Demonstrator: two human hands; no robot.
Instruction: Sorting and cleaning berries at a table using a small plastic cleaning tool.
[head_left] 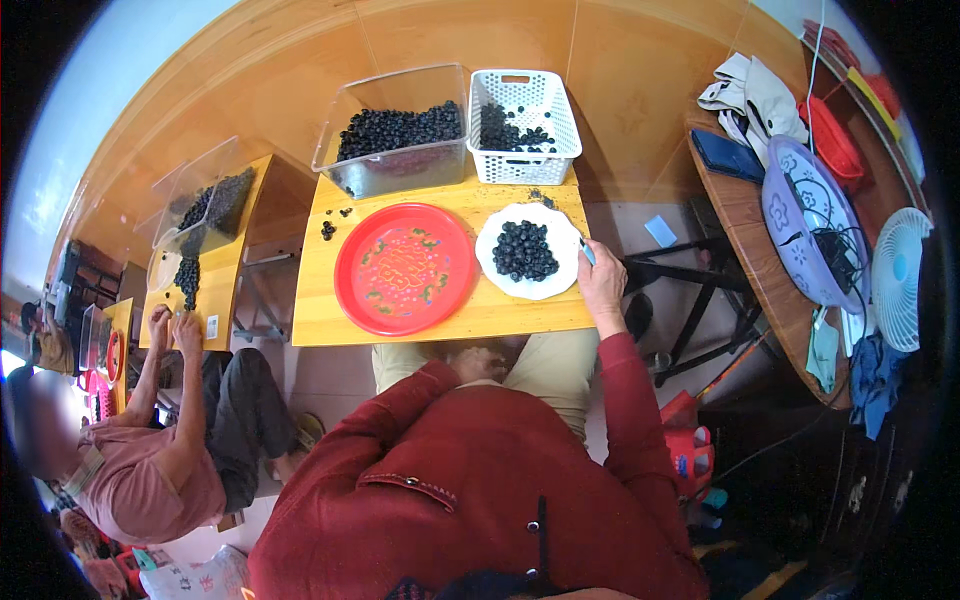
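Observation:
My right hand (602,283) is closed around a slim blue pen-like tool (587,251) at the right edge of the table. Touching that hand's side is a white scalloped plate (490,270), which bears a heap of small dark round balls, like beads or berries (525,250). Low in my lap, below the table's front edge, rests my left hand (477,364); its fingers are in shadow and hard to make out. A round red tray (350,300) with a printed pattern lies left of the plate, with no balls on it.
Behind the tray stands a clear plastic bin (400,165) full of dark balls, beside a white perforated basket (520,167) with fewer. Several loose balls (328,230) lie on the wooden table (320,325). A co-worker (160,440) sits at another table leftward; a purple basin (790,235) stands right.

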